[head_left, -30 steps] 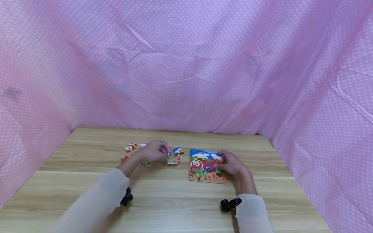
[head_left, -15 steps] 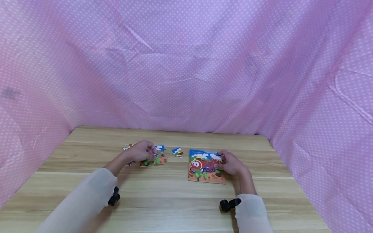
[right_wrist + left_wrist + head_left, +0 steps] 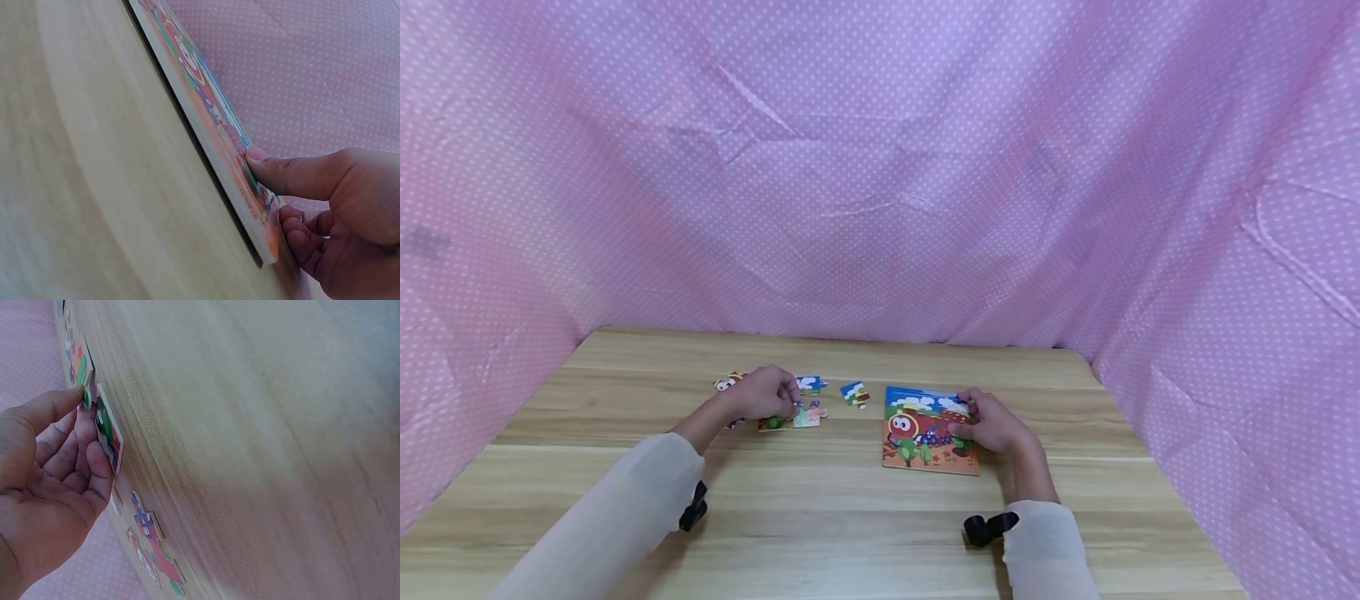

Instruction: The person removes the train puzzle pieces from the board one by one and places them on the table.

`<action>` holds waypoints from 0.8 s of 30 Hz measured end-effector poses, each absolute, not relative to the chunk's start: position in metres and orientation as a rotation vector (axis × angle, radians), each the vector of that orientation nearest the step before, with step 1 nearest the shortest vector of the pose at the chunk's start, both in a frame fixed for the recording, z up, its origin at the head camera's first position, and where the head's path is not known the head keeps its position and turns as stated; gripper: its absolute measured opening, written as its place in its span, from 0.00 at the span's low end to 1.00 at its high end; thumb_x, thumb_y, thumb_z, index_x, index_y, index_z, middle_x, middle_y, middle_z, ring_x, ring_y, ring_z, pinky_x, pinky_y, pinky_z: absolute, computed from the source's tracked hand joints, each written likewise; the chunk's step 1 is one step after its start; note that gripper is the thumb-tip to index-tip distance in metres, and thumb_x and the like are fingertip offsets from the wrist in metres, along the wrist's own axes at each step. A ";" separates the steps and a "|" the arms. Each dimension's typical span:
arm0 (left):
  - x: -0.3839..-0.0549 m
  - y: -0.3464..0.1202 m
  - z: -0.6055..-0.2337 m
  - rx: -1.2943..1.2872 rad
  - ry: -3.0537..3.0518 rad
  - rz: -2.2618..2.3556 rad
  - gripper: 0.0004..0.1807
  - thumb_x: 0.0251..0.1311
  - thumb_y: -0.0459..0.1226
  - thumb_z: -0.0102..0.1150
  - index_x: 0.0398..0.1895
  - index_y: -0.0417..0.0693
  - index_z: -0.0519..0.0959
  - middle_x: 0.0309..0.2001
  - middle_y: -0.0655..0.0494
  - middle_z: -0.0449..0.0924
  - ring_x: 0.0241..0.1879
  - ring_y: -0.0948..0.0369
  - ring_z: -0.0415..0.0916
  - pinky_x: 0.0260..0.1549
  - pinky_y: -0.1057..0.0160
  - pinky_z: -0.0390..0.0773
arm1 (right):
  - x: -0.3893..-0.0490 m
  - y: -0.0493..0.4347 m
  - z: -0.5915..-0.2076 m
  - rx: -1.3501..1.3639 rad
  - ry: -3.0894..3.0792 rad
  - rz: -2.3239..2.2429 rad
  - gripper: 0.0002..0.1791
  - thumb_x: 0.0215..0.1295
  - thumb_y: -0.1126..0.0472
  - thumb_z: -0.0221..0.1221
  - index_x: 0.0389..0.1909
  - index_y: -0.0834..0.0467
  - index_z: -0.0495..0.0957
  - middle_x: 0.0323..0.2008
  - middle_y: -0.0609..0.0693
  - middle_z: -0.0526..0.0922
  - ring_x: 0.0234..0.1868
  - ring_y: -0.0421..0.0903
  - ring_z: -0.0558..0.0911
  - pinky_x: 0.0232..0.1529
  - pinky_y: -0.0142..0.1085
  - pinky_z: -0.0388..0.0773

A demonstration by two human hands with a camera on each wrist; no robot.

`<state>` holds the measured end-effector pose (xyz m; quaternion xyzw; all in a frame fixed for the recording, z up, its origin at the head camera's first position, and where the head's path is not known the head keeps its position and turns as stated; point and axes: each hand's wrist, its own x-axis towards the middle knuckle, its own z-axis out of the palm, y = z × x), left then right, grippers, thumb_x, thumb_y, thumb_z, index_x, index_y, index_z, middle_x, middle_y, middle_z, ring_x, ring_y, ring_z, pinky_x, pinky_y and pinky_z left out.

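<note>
My left hand (image 3: 766, 393) is over the left group of jigsaw pieces. Between thumb and fingers it pinches the edge of an orange and green jigsaw piece (image 3: 808, 417), tilted a little in the left wrist view. Just by the fingers lies a green and red jigsaw piece (image 3: 109, 428). On the right, my right hand (image 3: 994, 422) grips the right edge of a square puzzle board (image 3: 913, 425) with a red big-eyed cartoon picture. In the right wrist view the thumb (image 3: 294, 175) presses on its face and the fingers curl at its edge.
A blue and yellow piece (image 3: 854, 393) lies between the group and the board. Behind the left hand are a cloud piece (image 3: 809, 383) and an eye piece (image 3: 727, 382). Pink dotted cloth (image 3: 880, 208) hangs around the wooden table (image 3: 835, 517).
My left hand has carried the orange and green jigsaw piece leftward, beside the other pieces, and has stayed there over the last half second. The right hand keeps its hold on the puzzle board.
</note>
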<state>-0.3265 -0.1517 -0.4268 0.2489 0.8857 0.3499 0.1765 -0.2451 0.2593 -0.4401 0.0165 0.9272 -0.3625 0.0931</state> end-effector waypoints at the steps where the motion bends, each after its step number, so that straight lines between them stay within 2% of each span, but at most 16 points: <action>1: -0.326 -0.151 -0.427 0.707 2.513 0.984 0.04 0.59 0.28 0.67 0.34 0.43 0.81 0.28 0.55 0.79 0.28 0.61 0.74 0.31 0.62 0.75 | -0.245 0.259 -0.440 0.048 2.752 -1.077 0.30 0.70 0.58 0.66 0.68 0.61 0.69 0.56 0.59 0.75 0.56 0.57 0.73 0.65 0.59 0.68; 15: -0.328 -0.147 -0.425 0.712 2.507 1.037 0.02 0.63 0.30 0.68 0.35 0.43 0.83 0.31 0.57 0.83 0.32 0.61 0.77 0.36 0.61 0.79 | -0.246 0.259 -0.440 0.032 2.745 -1.100 0.27 0.70 0.60 0.66 0.66 0.60 0.70 0.55 0.58 0.75 0.55 0.56 0.74 0.64 0.58 0.69; 24: -0.323 -0.102 -0.424 0.745 2.435 1.165 0.03 0.63 0.31 0.68 0.38 0.42 0.84 0.32 0.55 0.83 0.33 0.61 0.78 0.33 0.64 0.79 | -0.245 0.261 -0.440 0.027 2.741 -1.093 0.28 0.69 0.58 0.66 0.66 0.61 0.70 0.53 0.58 0.74 0.54 0.56 0.73 0.61 0.56 0.70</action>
